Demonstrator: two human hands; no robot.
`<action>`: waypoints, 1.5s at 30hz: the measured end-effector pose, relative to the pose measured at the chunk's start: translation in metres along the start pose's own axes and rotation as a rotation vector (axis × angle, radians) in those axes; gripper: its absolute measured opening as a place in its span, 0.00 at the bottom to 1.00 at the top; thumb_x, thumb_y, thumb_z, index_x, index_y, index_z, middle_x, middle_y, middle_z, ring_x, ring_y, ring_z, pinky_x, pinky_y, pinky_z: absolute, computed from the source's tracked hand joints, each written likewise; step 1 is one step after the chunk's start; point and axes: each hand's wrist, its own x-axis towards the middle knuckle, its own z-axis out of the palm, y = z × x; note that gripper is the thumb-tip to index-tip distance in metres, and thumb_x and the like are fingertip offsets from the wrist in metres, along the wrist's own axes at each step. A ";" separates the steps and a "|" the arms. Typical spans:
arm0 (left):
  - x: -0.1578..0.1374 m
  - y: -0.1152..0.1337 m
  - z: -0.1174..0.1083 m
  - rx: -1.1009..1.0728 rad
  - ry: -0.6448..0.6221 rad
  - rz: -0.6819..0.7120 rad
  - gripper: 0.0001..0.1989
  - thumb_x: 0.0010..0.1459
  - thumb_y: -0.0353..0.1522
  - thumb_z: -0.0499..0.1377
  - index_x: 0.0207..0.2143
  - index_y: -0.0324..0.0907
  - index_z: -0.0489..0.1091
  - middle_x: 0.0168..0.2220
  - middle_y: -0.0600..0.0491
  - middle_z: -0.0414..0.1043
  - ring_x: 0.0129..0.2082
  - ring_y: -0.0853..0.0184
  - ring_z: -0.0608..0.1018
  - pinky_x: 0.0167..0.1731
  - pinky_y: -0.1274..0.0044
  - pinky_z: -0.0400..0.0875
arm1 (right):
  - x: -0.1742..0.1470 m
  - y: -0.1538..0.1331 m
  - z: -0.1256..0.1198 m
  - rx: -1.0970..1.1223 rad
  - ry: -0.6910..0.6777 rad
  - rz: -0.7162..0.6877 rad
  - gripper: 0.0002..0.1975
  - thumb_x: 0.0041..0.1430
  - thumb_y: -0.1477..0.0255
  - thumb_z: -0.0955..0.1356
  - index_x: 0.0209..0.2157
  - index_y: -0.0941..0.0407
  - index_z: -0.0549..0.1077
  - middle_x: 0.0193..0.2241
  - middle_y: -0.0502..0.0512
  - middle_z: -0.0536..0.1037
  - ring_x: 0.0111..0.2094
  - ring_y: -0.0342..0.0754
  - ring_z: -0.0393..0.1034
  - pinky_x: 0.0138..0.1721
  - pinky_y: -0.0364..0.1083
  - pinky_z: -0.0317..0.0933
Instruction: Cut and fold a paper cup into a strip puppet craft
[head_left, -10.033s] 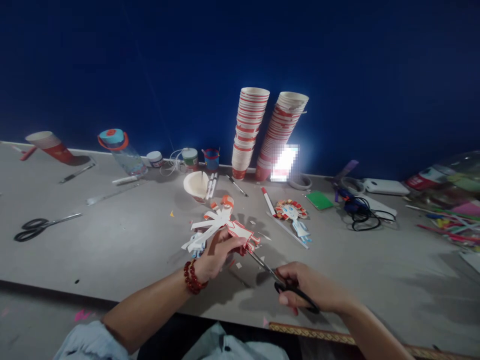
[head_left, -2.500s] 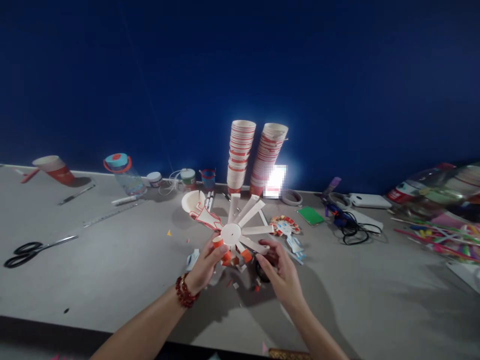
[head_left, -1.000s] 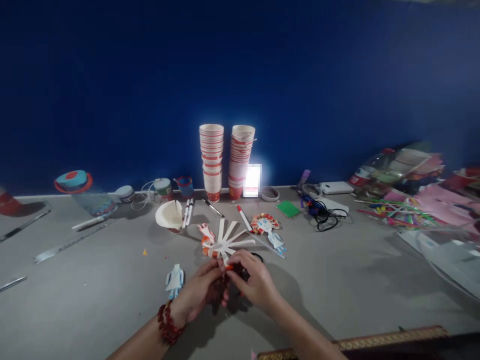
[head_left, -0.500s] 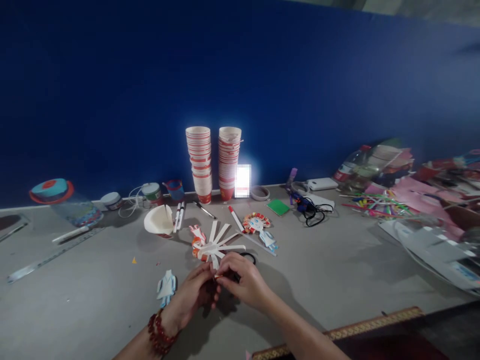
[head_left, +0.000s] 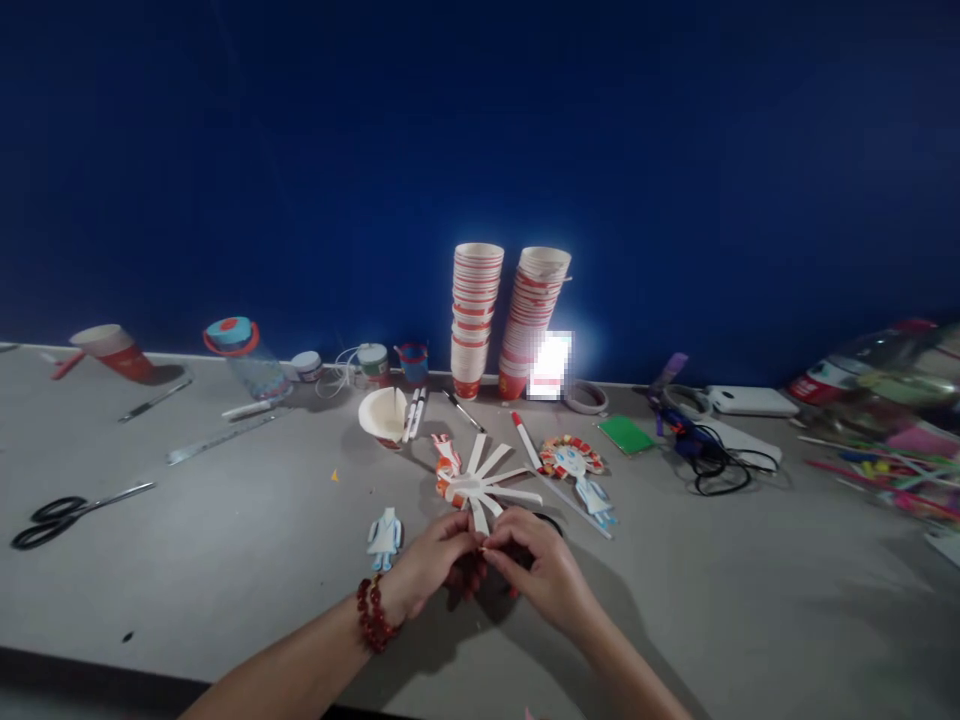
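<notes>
Two hands meet at lower centre: left hand and right hand, equally near, fingers pinched narrow on one strip! It runs down-frame from the white paper cutout just above them, its tip hidden; other strips splay rightward.

Cut paper cup, as I see it on my remote feed: white round base tilted slightly, strips splayed like spokes. I count several straight, white ones on the far and right sides; on the left, orange-marked curls. A small red-and-white paper dress juts out far left. Nearest strip pinched, end hidden from me. Held over the table; contact unclear.
</notes>
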 end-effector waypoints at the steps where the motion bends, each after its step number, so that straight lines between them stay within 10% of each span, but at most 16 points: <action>1: 0.000 0.001 0.000 0.005 -0.004 -0.010 0.14 0.51 0.42 0.61 0.28 0.43 0.62 0.19 0.58 0.69 0.14 0.73 0.69 0.13 0.82 0.58 | 0.000 0.000 0.000 -0.005 0.004 -0.001 0.05 0.61 0.72 0.68 0.31 0.54 0.74 0.32 0.53 0.74 0.36 0.48 0.71 0.38 0.44 0.62; 32: 0.003 -0.005 0.001 0.127 -0.001 0.149 0.18 0.51 0.45 0.63 0.28 0.42 0.63 0.21 0.56 0.71 0.16 0.72 0.70 0.16 0.79 0.58 | -0.002 0.013 0.010 0.300 0.036 0.410 0.18 0.53 0.55 0.71 0.26 0.53 0.66 0.20 0.48 0.69 0.20 0.45 0.65 0.18 0.42 0.62; 45: 0.005 -0.003 0.002 -0.038 0.022 0.118 0.15 0.49 0.43 0.61 0.25 0.41 0.64 0.16 0.59 0.68 0.12 0.76 0.66 0.16 0.81 0.55 | -0.008 0.008 0.002 -0.081 -0.016 0.138 0.10 0.65 0.65 0.64 0.35 0.53 0.75 0.31 0.54 0.79 0.33 0.52 0.73 0.36 0.47 0.64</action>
